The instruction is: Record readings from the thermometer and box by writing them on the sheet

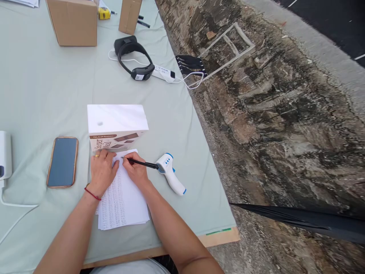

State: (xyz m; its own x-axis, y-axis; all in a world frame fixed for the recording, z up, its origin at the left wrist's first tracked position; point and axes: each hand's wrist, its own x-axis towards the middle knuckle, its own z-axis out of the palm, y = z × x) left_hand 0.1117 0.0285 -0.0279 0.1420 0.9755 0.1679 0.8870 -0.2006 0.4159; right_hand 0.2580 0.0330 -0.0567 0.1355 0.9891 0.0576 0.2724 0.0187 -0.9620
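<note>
- Right hand [135, 169] grasps the pen [145, 164], its tip at the upper part of the paper [135, 209].
- Left hand [103, 169] rests unclenched on the paper's upper left, fingers loosely bent, fingertips near the box [116, 116].
- The paper lies stacked on the table [171, 125] near its front edge, rows of small handwriting down its left side, the right side blank.
- The box stands just beyond the paper.
- Thermometer [174, 180] lies right of the right hand, just beside the pen's rear end.
- Phone [62, 163] lies left of the left hand.
</note>
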